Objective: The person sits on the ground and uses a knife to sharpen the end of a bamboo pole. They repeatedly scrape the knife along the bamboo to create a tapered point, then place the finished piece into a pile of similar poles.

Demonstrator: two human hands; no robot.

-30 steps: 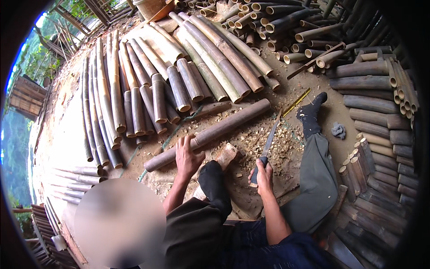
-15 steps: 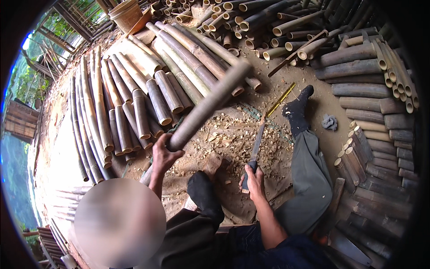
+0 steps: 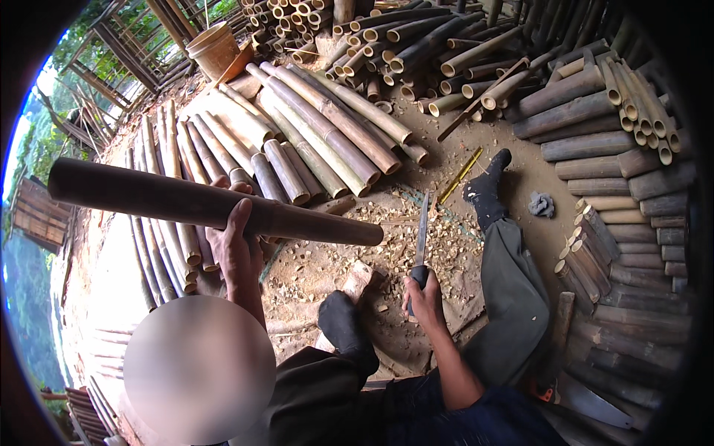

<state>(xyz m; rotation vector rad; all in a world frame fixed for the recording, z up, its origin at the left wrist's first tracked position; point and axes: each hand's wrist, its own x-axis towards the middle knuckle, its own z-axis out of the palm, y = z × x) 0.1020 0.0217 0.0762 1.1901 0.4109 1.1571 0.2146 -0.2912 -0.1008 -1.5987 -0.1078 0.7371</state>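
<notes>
Chip-strewn dirt floor (image 3: pixel 327 260), bamboo stacked around; bamboo pole (image 3: pixel 201 202) was gripped by left hand (image 3: pixel 236 249), long knife (image 3: pixel 420 241) clenched in right hand (image 3: pixel 425 299).

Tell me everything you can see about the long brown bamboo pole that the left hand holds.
The long brown bamboo pole is a round, smooth, dark brown culm with a cut end pointing right. It lies almost level, lifted off the ground above the chip-strewn dirt floor. Only the left hand touches it, gripping from below near the middle. Its left end reaches toward the picture's rim.
</notes>
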